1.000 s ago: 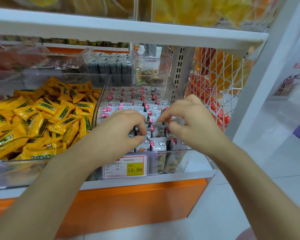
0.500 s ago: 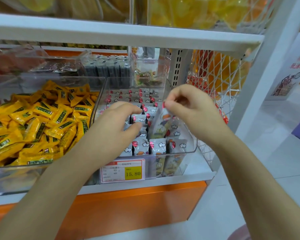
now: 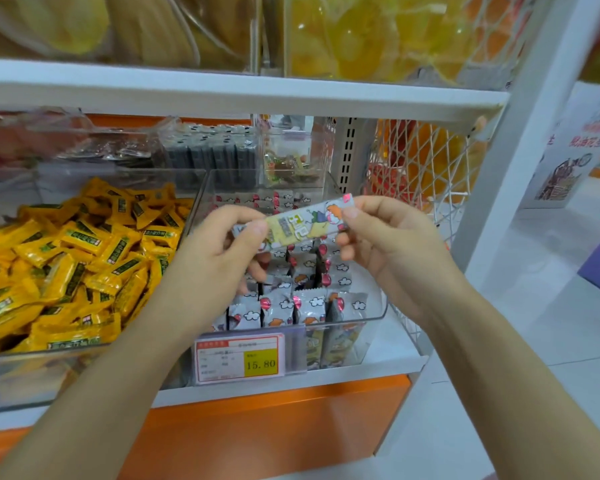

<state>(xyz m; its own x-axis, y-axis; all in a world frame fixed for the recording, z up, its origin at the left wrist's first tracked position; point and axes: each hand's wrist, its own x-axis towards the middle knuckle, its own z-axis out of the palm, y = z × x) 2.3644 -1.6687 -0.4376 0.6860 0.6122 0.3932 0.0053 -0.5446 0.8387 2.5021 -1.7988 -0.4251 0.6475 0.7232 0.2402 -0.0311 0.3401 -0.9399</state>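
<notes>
The left hand (image 3: 219,251) and the right hand (image 3: 388,244) share one snack packet (image 3: 302,221). The left pinches its left end between thumb and curled fingers, the right pinches its right end the same way, and neither holds anything else. The packet hangs in the air between them, printed face to the camera. Its long axis runs nearly 9 to 3 o'clock, with the right end tipped up a little toward 2. Directly under it, at 6 o'clock, sits the clear plastic bin (image 3: 378,317), where matching packets (image 3: 309,306) stand on end in tight rows. The held one lies crosswise to them, so I judge it would have to be turned upright to slot in. The left hand's lower fingers hang closer to the rows than the right's do. A price tag (image 3: 239,358) is fixed to the bin's front wall at 6 o'clock. At 9 o'clock a neighbouring bin is heaped with yellow wrapped candies (image 3: 77,258). Both bins rest on a white shelf (image 3: 291,386) with an orange panel (image 3: 274,427) below it. Another white shelf (image 3: 222,95) crosses at 12 o'clock, carrying yellow goods too blurred to name. White wire mesh (image 3: 420,168) closes the unit's end at 2 o'clock. Beyond it, at 3 o'clock, are pale floor tiles (image 3: 551,323) and a printed poster (image 3: 575,150).
</notes>
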